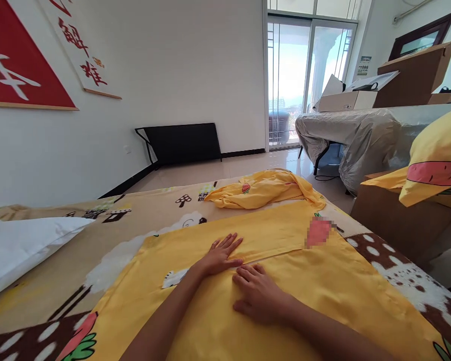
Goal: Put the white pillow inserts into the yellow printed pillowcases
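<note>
Currently, both hands lie flat on a yellow cloth that is spread smooth over the near middle of the bed. The left hand rests palm down with its fingers apart and pointing far and to the right; it clamps nothing. The right hand rests palm down just near and right of it, with its fingers loosely extended toward the left and nothing in its grasp. The fingertips of the two hands are almost touching. Both sit at a straight folded edge that runs across the cloth from the hands toward the right.

A second yellow cloth lies crumpled at the far side of the bed, touching the far edge of the flat one. A white pillow lies at the left edge of the bed. To the right of the bed, a yellow pillow rests on a brown cardboard box. Farther right stands a table under a plastic cover, with boxes on top. A black frame leans against the far wall, left of a glass door.
</note>
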Demonstrator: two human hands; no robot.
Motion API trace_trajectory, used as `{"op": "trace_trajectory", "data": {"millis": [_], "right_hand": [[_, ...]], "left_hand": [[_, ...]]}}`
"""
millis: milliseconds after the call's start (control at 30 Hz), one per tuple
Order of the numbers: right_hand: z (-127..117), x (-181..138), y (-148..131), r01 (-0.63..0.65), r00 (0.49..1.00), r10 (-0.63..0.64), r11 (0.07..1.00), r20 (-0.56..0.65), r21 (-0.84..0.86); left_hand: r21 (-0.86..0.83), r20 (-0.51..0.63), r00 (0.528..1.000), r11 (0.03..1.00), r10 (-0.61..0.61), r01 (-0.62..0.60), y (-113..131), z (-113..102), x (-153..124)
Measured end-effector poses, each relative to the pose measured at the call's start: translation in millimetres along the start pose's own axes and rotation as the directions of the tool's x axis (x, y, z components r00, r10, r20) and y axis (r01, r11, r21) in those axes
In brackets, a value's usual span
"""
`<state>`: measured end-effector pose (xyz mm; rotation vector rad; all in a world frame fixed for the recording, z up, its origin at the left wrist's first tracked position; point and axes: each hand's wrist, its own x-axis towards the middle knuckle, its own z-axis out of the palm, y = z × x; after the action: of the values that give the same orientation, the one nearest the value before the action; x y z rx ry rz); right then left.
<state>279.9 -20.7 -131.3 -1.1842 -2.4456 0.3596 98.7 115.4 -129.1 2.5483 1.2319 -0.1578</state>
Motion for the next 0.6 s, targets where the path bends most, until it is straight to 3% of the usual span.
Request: {"op": "trace_trajectory", "data": {"millis": [367, 600], "right_hand": [[0.4, 3.6, -1.6, -0.012, 0.998, 0.013, 1.0, 0.06, -0.016], [-2.8, -1.1, -17.7, 0.037, 0.993, -0.036, 0.999, 0.11, -0.01]], "left_hand": [[-0.012, 0.022, 0.984, 0.984, -0.179, 0.179, -17.6, -9.9, 25.4], [-0.014, -0.011, 0.957, 0.957, -0.291, 0.291, -29.7, -15.9, 38.9]]}}
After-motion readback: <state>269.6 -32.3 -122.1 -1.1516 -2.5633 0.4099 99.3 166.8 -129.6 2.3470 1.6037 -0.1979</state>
